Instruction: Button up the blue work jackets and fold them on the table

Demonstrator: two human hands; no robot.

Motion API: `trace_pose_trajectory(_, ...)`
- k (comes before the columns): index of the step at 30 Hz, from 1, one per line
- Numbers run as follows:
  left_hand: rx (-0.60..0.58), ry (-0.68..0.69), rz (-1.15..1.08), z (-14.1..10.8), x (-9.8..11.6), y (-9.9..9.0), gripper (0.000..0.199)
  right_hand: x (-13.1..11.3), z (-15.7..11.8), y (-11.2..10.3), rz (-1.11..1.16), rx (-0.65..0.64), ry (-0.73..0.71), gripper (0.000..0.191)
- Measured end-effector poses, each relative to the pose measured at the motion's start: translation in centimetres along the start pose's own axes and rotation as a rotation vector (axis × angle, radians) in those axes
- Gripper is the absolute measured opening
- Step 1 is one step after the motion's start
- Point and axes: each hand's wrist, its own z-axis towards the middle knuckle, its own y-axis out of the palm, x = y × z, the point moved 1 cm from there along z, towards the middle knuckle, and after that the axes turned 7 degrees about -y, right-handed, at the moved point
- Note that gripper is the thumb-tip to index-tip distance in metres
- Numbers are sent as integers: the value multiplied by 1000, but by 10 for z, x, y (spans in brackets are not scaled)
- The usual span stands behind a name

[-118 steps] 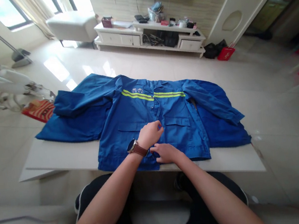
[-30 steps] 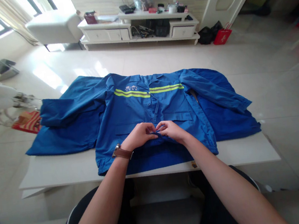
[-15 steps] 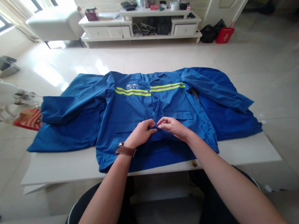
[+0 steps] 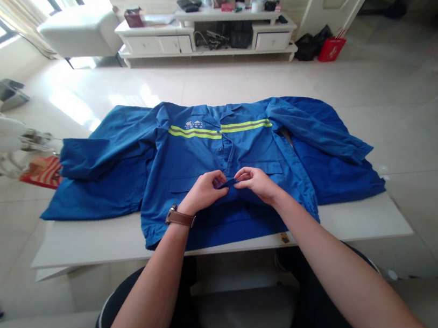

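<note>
pinching front edge of blue jacket (image 4: pixel 197 159), left hand (image 4: pixel 202 193) and right hand (image 4: pixel 259 184) both narrow on cloth. hem has come up, putting front opening between fingers.

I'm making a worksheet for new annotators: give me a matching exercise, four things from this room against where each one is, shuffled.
1. Wristwatch
2. Striped blue jacket
3. Red bag with thin handles
4. White padded bench

A. On the floor, beside a black bag
B. Near the curtain
C. Just above the left hand, on the forearm side
D. Spread over the white table

Right pairs: 1-C, 2-D, 3-A, 4-B
</note>
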Motion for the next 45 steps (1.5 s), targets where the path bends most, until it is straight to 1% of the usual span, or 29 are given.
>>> trace_pose_trajectory(5,1,-30,7,1,-4,-2,22,-3,0,0,53,38,23,33)
trace_pose_trajectory(9,-57,-37,68,1,-3,-1,19,-9,-1,-1,138,53,93,28)
trace_pose_trajectory(11,-77,-23,85,1,-2,-1,18,-10,-2,-1,156,61,95,26)
trace_pose_trajectory(18,-71,63,55,0,6,0,10,-6,-3,5,104,-15,97,19)
trace_pose_trajectory(22,-73,75,60,0,9,-1,9,-5,-3,3,105,-22,93,24)
trace_pose_trajectory(25,-84,76,48,0,8,0,11,-5,-3,1,89,-20,96,27)
trace_pose_trajectory(29,-112,60,-5,0,6,1,17,-4,-2,0,71,-2,102,23)
trace_pose_trajectory(33,-125,35,-25,-2,5,2,21,-4,-2,1,72,-13,121,24)
trace_pose_trajectory(37,-111,34,-88,-2,4,2,18,-6,-4,3,73,-20,147,23)
trace_pose_trajectory(40,-93,57,-138,-2,5,3,19,-8,-5,4,55,-32,147,23)
trace_pose_trajectory(45,-79,66,-142,-3,6,3,18,-9,-4,4,25,-27,138,23)
